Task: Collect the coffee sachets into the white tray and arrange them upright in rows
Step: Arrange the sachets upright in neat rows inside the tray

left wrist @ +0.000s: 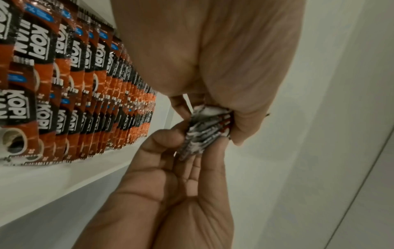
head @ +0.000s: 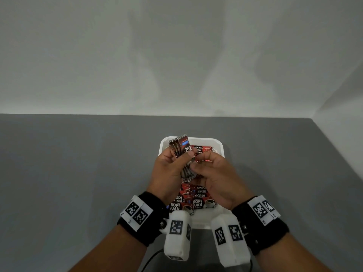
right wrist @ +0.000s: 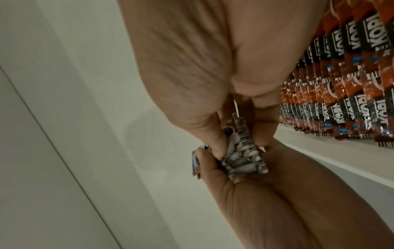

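Both hands are raised over the white tray (head: 221, 146), a smooth plastic rectangle w/ rounded corners on the matte grey table (head: 78, 173). L hand (head: 170, 169) grips a fanned bundle of sachets (head: 181, 152): thin, glossy, crinkly foil strips, red/black print, serrated silver ends. Thumb and fingers are clamped on its sides. The bundle's long axis runs diagonally, top ends pointing away from the person, bottom ends toward the wrists. R hand (head: 214, 179) pinches the bundle's lower end, fingertips together on the foil.

In the tray the rowed sachets (left wrist: 89, 87) stand on edge, packed face to face, long axes up.

Hands hide the tray's middle; wrist cameras cover its near rim. Wrist views are blurred, so the print on the held ends is unreadable.
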A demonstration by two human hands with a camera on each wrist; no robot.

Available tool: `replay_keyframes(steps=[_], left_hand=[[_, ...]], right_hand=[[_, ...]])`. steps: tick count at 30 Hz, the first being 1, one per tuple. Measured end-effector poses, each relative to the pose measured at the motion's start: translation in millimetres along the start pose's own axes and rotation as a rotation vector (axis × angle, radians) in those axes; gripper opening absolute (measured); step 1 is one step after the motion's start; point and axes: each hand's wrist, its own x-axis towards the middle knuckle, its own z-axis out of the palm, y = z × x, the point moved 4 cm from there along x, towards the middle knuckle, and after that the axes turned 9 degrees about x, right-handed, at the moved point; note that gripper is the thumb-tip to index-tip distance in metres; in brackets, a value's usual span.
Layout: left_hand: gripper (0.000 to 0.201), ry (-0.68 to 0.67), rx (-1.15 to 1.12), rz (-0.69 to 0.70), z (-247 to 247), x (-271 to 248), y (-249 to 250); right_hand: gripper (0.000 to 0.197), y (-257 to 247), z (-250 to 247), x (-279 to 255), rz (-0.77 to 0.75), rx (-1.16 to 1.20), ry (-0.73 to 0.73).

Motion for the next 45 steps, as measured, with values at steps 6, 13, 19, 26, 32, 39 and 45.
replay_keyframes(steps=[6, 13, 19, 26, 32, 39, 45], left_hand=[[0.025, -0.048, -0.064, -0.199, 2, 1, -5], [0.020, -0.022, 0.033, -0.165, -12, 5, -6], [0.020, 0.020, 0.191, -0.092, -9, 2, -10], [0.011, -0.032, 0.342, -0.058, -28, 9, 11], [0.015, -0.113, 0.875, -0.038, -48, 5, 5], [0.019, -0.389, 1.492, -0.013, -45, 1, -49], [0.021, -0.475, 1.676, -0.052, -58, 4, -71]], right_hand=[[0.019, 3, 1, 0, -0.120, -0.179, 0.063], [0.024, -12, -12, -2, -0.212, -0.506, 0.183], [0.022, -5, -9, 2, -0.129, -0.401, 0.081], [0.030, -26, -16, 2, -0.130, -0.566, 0.050], [0.019, -18, -26, 8, -0.147, -0.994, -0.053], [0.015, 31, -46, 13, 0.001, -1.487, -0.266], [0.023, 49, -54, 14, 0.037, -1.725, -0.278]])
